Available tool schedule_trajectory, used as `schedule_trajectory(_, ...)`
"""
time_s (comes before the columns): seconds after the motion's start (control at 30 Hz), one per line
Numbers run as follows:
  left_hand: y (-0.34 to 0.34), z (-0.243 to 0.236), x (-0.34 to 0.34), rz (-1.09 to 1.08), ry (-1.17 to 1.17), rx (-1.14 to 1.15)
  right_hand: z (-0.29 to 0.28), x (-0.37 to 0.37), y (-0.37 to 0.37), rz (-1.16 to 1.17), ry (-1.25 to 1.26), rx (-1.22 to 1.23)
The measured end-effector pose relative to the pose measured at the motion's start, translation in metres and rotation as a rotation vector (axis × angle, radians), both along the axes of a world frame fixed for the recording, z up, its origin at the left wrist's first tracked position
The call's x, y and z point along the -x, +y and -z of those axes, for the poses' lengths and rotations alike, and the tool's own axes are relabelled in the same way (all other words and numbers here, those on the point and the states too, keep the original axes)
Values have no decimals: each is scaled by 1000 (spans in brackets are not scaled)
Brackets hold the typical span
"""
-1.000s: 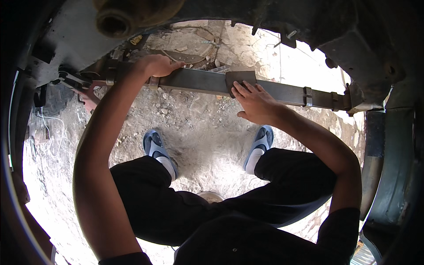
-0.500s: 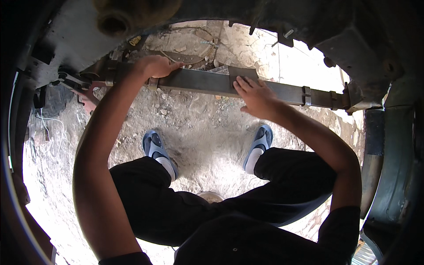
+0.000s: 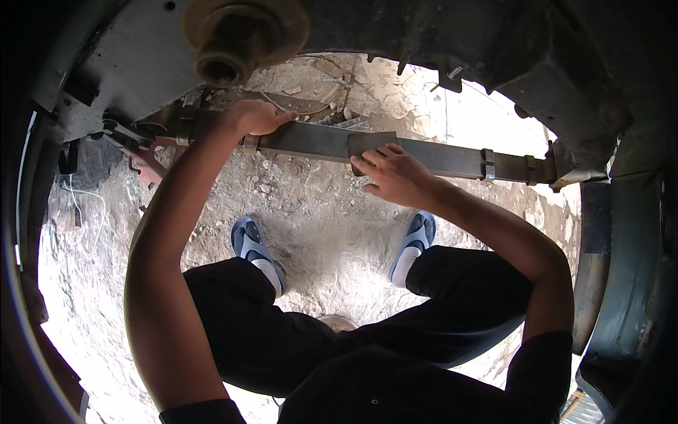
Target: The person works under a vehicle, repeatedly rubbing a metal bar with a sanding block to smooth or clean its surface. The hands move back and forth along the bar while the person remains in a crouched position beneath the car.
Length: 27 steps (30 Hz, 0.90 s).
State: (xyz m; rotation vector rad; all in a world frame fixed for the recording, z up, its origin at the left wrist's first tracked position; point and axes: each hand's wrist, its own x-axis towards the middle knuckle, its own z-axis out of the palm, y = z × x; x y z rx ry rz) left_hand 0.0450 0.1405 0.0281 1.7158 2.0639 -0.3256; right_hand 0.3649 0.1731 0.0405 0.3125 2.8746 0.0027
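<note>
A long grey leaf spring (image 3: 311,142) runs crosswise in front of me, banded by metal clips (image 3: 488,163). My left hand (image 3: 256,117) is wrapped over its left part, with one finger pointing right along the top; the other fingertips are hidden behind the metal. Near the spring's middle, my right hand (image 3: 395,172) holds a dark brown sheet of sandpaper (image 3: 367,143) flat against the upper face. The fingers lie across the sheet's near side, and its far edge sticks out beyond the spring.
Dark vehicle bodywork (image 3: 424,28) arches overhead, with a rusty round hub-like part (image 3: 244,35) hanging at upper left. A reddish bracket (image 3: 147,164) and a tyre (image 3: 99,162) sit at left. Stones and a thin cable lie on the dirt floor (image 3: 332,233) around my sandalled feet.
My right hand and the sandpaper have slid left along the leaf spring. My left hand keeps its place on the spring. The view has shifted slightly, showing more of the round part overhead.
</note>
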Motion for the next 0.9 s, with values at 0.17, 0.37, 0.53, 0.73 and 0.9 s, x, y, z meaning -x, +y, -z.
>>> schedule_trajectory(0.17, 0, 1, -1, 15, 1, -53, 11, -17, 27, -15, 134, -76)
schedule_trajectory(0.37, 0, 4, 1, 25, 4, -62, 15, -18, 23, -8, 193, -8)
schedule_trajectory(0.53, 0, -5, -2, -17, -33, 3, 4, -10, 24, 91, 105, 158)
schedule_trajectory(0.73, -1, -2, -2, 13, -19, -57, 19, -22, 38, 43, 194, 72)
schedule_trajectory(0.9, 0, 2, 1, 18, -16, -39, 22, -26, 33, -2, 125, -83)
